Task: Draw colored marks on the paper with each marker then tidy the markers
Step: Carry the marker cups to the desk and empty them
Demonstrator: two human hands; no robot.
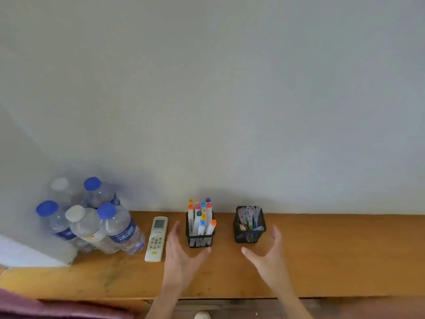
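Note:
Two black mesh holders stand on the wooden table near the wall. The left holder point(199, 238) is full of white markers with coloured caps point(202, 216). The right holder point(250, 231) carries several thin pens with clear caps point(249, 215). My left hand point(178, 256) hovers open just left of and in front of the left holder, thumb reaching toward its base. My right hand point(268, 257) is open too, in front and to the right of the right holder. Neither hand holds anything. No paper is in view.
A white remote control point(156, 239) lies left of my left hand. Several plastic water bottles point(92, 219) stand at the far left beside a white object point(30, 254). The wooden table point(345, 254) runs along a plain wall, its front edge near me.

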